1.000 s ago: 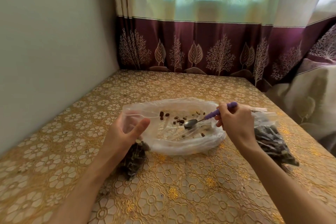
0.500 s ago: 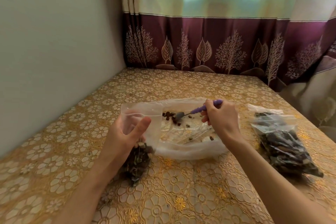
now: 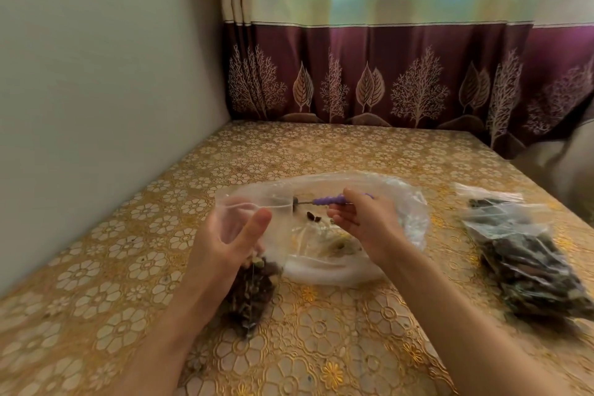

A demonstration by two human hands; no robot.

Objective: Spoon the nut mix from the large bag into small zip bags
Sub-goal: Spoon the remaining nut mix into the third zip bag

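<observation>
Two hands, left (image 3: pixel 225 244) grip holding small bag (image 3: pixel 254 286) mouth, right (image 3: pixel 363 225) pinching spoon (image 3: pixel 324 201), bowl blurred

A gold floral table (image 3: pixel 337 347) carries 1 large bag (image 3: pixel 408 202) and 2 small zip bags (image 3: pixel 527 267).

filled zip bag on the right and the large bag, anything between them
Head view: only bare gold tablecloth separates the filled zip bag from the large bag.

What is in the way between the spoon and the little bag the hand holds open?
Nothing visible. The spoon, gripped by the right hand, hovers just beside the open mouth of the small zip bag that the left hand holds up. Only air shows between them, above the nearly empty large bag.
</observation>
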